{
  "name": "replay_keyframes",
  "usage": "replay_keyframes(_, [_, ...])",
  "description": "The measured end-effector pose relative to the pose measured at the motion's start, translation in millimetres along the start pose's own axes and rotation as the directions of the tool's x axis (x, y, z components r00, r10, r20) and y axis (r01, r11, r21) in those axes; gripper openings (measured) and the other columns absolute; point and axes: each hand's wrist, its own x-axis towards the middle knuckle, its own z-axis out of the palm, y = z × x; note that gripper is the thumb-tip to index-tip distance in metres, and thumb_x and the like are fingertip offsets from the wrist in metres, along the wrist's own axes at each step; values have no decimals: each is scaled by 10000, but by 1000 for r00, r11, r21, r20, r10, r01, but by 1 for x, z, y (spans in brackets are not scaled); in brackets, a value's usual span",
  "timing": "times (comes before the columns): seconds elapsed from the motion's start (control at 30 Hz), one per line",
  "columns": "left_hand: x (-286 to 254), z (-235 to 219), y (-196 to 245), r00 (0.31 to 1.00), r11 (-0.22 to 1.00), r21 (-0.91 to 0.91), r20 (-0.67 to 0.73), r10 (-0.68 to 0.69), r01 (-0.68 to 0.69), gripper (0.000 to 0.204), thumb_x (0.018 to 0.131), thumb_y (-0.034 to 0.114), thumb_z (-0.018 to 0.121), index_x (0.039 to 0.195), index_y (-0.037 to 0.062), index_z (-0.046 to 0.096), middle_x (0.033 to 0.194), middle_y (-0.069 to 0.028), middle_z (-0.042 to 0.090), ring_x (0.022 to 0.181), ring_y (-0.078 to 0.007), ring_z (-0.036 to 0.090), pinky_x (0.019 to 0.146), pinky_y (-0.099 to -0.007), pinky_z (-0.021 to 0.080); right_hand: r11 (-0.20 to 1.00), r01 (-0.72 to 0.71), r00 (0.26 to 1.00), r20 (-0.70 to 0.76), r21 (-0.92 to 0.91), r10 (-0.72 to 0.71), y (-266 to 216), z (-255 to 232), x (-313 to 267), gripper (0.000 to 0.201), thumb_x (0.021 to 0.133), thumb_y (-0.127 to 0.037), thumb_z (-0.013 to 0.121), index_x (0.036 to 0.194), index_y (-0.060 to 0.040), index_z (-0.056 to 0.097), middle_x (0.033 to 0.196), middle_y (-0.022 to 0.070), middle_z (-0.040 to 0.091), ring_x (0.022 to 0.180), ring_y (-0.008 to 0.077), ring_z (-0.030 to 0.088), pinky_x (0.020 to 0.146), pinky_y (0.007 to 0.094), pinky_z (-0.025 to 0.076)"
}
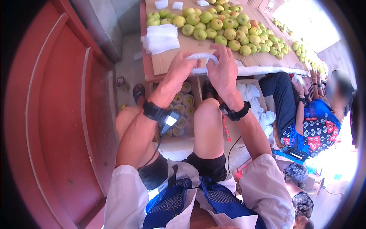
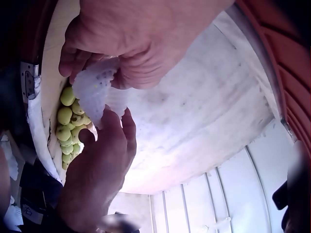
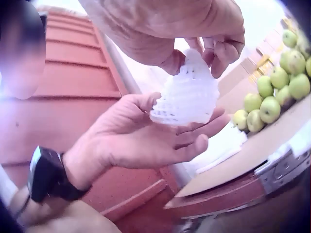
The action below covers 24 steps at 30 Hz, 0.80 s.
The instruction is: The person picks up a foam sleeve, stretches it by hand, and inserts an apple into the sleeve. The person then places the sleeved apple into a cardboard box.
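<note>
Beyond your fingers the desk [image 1: 167, 61] carries green fruit [image 1: 213, 24], while your left hand [image 1: 182, 66] and right hand [image 1: 223, 70] both pinch the white foam net [image 1: 204, 57] held between them.

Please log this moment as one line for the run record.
left hand: holds foam net | right hand: pinches net top | green fruit: piled on table | boxed wrapped fruit: below

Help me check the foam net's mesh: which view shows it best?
The right wrist view: the foam net fills the middle, mesh clear, pinched by both hands. In the head view it is small between them; in the left wrist view it is partly hidden.
</note>
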Motion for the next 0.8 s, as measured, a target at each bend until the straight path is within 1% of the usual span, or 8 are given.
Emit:
replay_keyframes(0.1, [-8,1,0,1000,994,-110,-28,13,-16,385,909,200,605,1262,47,580,1078,-19,659,1024,-129,618,852,-315,482,998,-62,998,5,30,61,3,3,-1,422,820,-30,620,1239,-69,589,1085,173,616,974,360,637,839,461,508])
replay_keyframes(0.2, [-2,-8,-1,993,979,-193,104,-48,67,367,903,257,633,1217,67,607,1047,2,655,1006,-117,606,800,-293,459,989,-91,996,31,113,88,6,3,3,426,816,-33,624,1239,-59,586,1065,172,618,949,354,639,831,453,513])
replay_keyframes(0.3, [-1,-9,-2,972,933,-296,169,-161,206,333,887,275,653,1172,105,631,1023,17,648,973,-114,598,776,-279,436,942,-89,994,89,323,63,11,9,4,425,816,-36,625,1239,-54,585,1044,170,620,921,347,642,819,447,519])
replay_keyframes(0.4, [-5,-6,0,973,926,-313,159,-166,209,311,881,269,660,1155,124,632,1021,19,648,961,-118,599,790,-284,437,956,-38,995,101,292,9,8,6,0,426,819,-33,614,1243,-58,582,1031,174,622,920,354,648,809,447,522])
replay_keyframes(0.5, [2,-11,-7,980,952,-270,171,-99,143,320,881,270,664,1164,125,622,1013,24,649,972,-110,593,783,-283,433,984,-63,995,88,168,49,10,2,0,435,820,-36,611,1253,-63,573,1033,174,622,935,358,651,812,452,521])
replay_keyframes(0.6, [2,-13,-7,984,978,-186,163,-69,99,439,892,270,668,1271,68,575,1120,-26,633,1054,-151,597,853,-316,465,994,-92,991,103,65,85,6,-1,-1,443,822,-39,606,1262,-68,566,1048,173,623,945,366,653,813,456,520])
replay_keyframes(0.7, [-5,-5,-2,996,990,-138,80,36,-24,632,884,265,701,1413,12,467,1258,-104,573,1153,-203,583,973,-368,471,991,-132,984,123,20,128,6,-1,0,453,816,-52,620,1264,-54,559,1050,195,640,946,381,657,832,457,524])
replay_keyframes(0.8, [-9,-1,6,996,996,1,22,90,-91,805,876,268,743,1508,-22,337,1349,-173,506,1229,-241,561,1062,-396,443,952,-220,960,221,210,173,28,7,2,467,820,-82,638,1277,-23,561,1071,240,667,983,379,675,873,444,526])
